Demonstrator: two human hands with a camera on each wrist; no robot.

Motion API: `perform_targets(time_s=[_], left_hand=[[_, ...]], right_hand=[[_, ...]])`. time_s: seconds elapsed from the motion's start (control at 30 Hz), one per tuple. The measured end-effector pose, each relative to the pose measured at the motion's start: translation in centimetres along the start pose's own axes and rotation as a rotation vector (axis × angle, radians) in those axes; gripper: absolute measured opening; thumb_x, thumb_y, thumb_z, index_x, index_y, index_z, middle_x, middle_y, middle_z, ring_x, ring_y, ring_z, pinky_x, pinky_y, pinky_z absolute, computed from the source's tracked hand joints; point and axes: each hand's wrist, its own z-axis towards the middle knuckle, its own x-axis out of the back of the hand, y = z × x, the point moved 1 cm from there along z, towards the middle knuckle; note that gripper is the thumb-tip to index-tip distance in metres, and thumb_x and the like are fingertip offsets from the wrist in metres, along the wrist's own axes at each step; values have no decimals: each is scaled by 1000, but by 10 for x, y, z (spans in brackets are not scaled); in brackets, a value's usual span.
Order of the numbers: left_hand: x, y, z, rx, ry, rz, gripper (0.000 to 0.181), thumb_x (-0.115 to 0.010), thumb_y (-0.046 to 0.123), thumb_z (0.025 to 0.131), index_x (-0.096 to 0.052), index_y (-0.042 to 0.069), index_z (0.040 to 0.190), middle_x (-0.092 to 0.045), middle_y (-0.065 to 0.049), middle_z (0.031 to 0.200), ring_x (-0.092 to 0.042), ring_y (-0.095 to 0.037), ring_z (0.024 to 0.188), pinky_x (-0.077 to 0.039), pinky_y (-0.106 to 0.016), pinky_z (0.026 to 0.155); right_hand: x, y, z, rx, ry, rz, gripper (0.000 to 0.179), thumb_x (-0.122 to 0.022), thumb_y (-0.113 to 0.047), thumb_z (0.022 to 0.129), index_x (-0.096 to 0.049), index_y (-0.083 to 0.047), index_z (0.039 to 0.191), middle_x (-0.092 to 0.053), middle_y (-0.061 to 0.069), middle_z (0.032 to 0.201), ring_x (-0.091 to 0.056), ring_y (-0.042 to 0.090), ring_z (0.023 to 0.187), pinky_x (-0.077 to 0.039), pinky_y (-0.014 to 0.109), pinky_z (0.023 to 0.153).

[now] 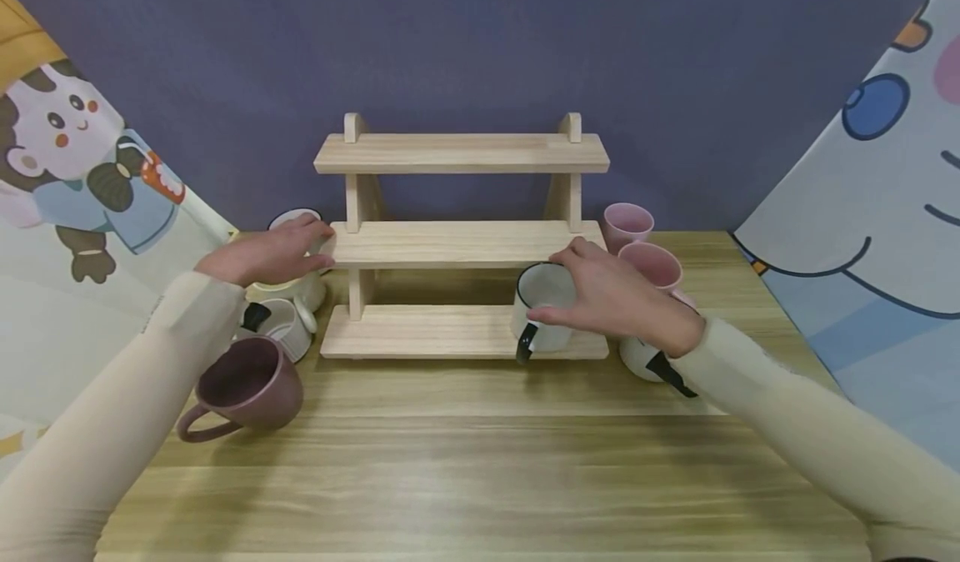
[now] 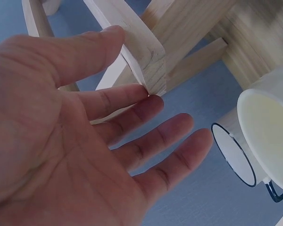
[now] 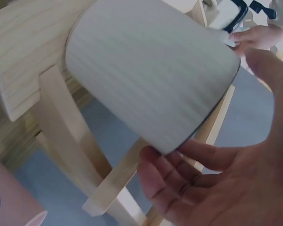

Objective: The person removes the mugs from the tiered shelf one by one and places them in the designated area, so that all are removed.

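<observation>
A white mug (image 1: 546, 308) with a dark rim and black handle stands at the right part of the lowest board of a three-tier wooden shelf (image 1: 420, 328). My right hand (image 1: 618, 295) holds it by the rim, thumb on the near side and fingers on the far side. In the right wrist view, the mug's ribbed white wall (image 3: 151, 70) fills the middle. My left hand (image 1: 262, 249) is at the left end of the middle board (image 1: 450, 243). Its fingers are nearly straight, with fingertips right at the board's corner (image 2: 153, 70) in the left wrist view.
On the left stand a mauve mug (image 1: 251, 383), a small ribbed white cup (image 1: 288, 333) and other pale mugs, partly behind my left arm. Pink cups (image 1: 628, 222) and a white mug with a black handle (image 1: 637, 360) stand at the right, partly hidden by my right arm.
</observation>
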Motion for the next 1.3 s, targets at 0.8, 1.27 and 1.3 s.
perform_targets(time_s=[0.8, 1.27, 1.3], left_hand=[[0, 1, 2, -11, 19, -15, 47, -57, 19, 95, -44, -10, 128, -43, -27, 122, -45, -40, 111, -38, -53, 93], [-3, -2, 0, -14, 31, -24, 45, -56, 17, 95, -44, -10, 128, -42, -27, 122, -44, -39, 110, -38, -53, 93], [-3, -3, 0, -15, 31, -26, 46, -56, 17, 95, -43, -11, 128, -42, -27, 121, -44, -39, 110, -38, -53, 93]], right_hand=[[3, -5, -8, 141, 72, -42, 73, -77, -54, 60, -63, -5, 113, -51, 5, 100, -51, 17, 81, -45, 31, 66], [12, -6, -44, 411, 25, -6, 74, -81, -48, 57, -59, -10, 115, -50, -1, 110, -48, 12, 99, -46, 32, 80], [11, -6, -46, 427, 19, 1, 74, -82, -47, 56, -58, -10, 116, -50, -1, 110, -48, 12, 99, -47, 31, 79]])
